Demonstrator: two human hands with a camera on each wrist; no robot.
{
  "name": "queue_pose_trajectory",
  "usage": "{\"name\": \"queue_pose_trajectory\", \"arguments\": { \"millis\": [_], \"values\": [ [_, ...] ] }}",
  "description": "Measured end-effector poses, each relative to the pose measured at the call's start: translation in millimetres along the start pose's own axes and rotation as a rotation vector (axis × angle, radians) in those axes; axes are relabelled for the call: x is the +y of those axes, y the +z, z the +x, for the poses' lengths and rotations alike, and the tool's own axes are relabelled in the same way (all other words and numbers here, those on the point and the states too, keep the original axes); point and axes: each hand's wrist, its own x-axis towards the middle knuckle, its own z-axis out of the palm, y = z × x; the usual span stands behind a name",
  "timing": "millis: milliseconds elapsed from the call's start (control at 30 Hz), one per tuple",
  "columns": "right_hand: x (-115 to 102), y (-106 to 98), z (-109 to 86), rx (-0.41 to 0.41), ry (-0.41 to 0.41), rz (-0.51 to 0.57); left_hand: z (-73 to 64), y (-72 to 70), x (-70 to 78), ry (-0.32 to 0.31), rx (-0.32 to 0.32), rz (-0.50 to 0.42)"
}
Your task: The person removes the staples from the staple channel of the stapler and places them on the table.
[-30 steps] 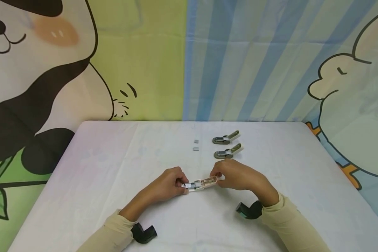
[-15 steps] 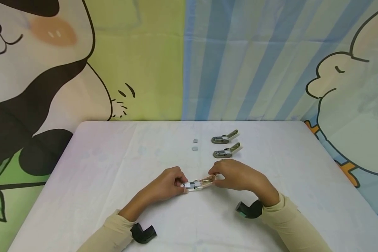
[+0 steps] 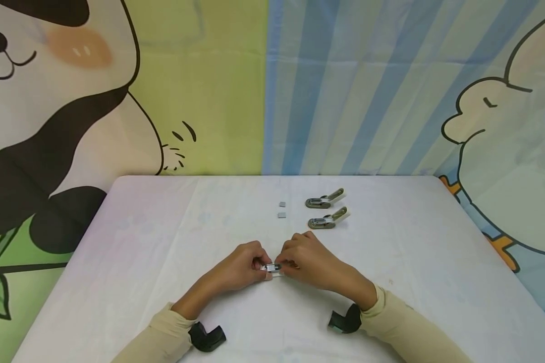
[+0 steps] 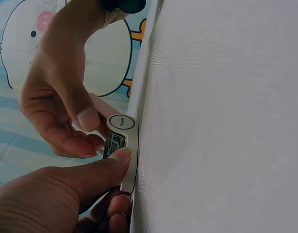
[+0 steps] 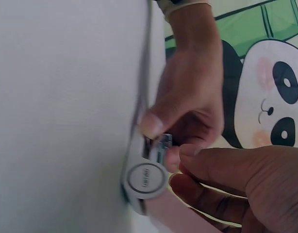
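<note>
A pale stapler (image 3: 273, 267) lies opened out near the middle of the table. Its round hinge cap faces the camera in both wrist views, and a metal staple channel (image 4: 114, 144) shows beside it. My left hand (image 3: 241, 264) grips the base end, with the thumb (image 4: 121, 156) over its edge. My right hand (image 3: 310, 258) has curled fingers at the channel close to the hinge, thumb and forefinger together there. In the right wrist view, the stapler's body (image 5: 135, 160) shows beside those fingertips. Whatever lies between them is too small to make out. The lifted top arm is mostly hidden in the head view.
Two olive staplers (image 3: 321, 223), opened with handles raised, stand at the back right of the white table (image 3: 200, 312). Left of them lie two small grey blocks (image 3: 282, 215), probably staple strips. A patterned cloth (image 3: 209, 91) hangs behind the table.
My right hand has left the far end of the stapler's raised arm and moved left to the staple channel. My left hand keeps its grip in the same place.
</note>
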Motion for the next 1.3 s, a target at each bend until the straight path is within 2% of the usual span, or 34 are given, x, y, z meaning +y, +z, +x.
{"name": "queue_pose_trajectory", "arguments": {
  "millis": [333,733,1100,1300],
  "values": [
    [-1.2,11.3,1.6,-0.01,0.004,-0.063,1.0,-0.5,-0.5,-0.001,-0.005,0.002],
    [-4.9,19.3,1.7,0.049,0.05,-0.116,1.7,0.2,-0.3,0.009,0.006,0.006],
    [-6.8,26.2,4.6,0.128,0.124,-0.07,2.0,-0.2,-0.1,0.006,0.011,0.004],
    [-7.7,27.2,4.9,0.145,0.117,-0.059,1.6,0.2,-1.2,0.007,0.009,-0.001]
  ]
}}
